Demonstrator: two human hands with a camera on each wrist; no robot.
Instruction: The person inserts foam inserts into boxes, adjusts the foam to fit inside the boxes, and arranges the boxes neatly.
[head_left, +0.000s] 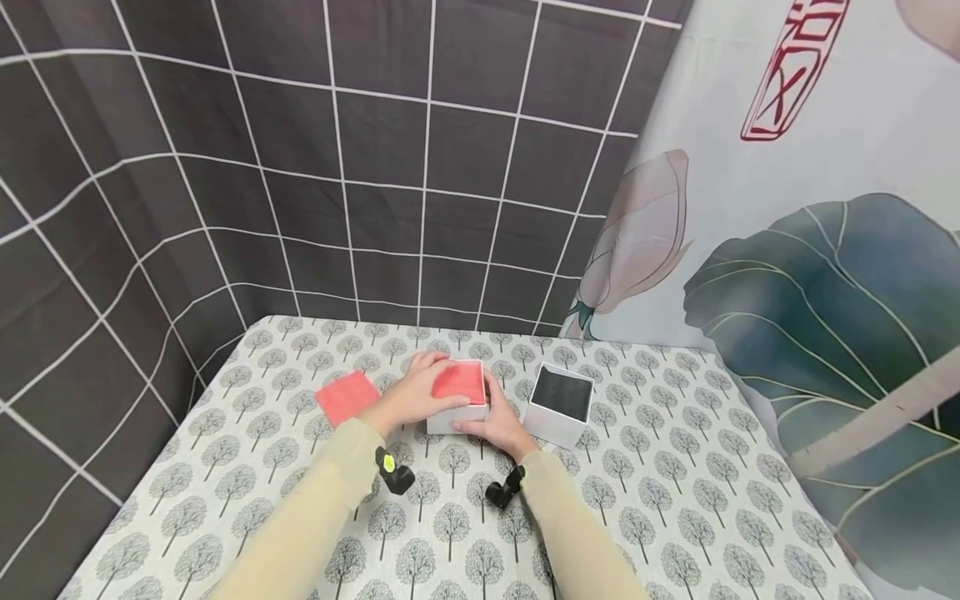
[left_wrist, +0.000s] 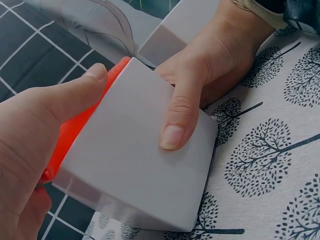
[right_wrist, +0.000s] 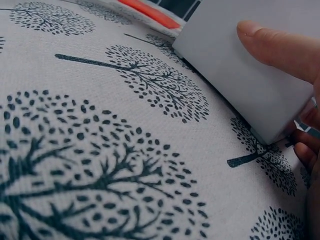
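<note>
A white box (head_left: 450,421) stands mid-table with a soft-looking red piece (head_left: 465,382) at its top. In the left wrist view the red piece (left_wrist: 75,132) bulges a little past the rim of the box (left_wrist: 135,150). My left hand (head_left: 420,397) lies across the red piece from the left and grips it, its thumb (left_wrist: 80,95) along the near rim. With its thumb (left_wrist: 179,122) flat on the near face, my right hand (head_left: 498,422) holds the box at its right side. The far-side fingers of both hands are mostly hidden.
A flat red square (head_left: 347,397) lies left of the box on the tree-print tablecloth (head_left: 420,550). To the right stands a second white box (head_left: 555,427) with a black surface (head_left: 562,392) inside its rim. A dark gridded curtain (head_left: 382,200) hangs behind the table.
</note>
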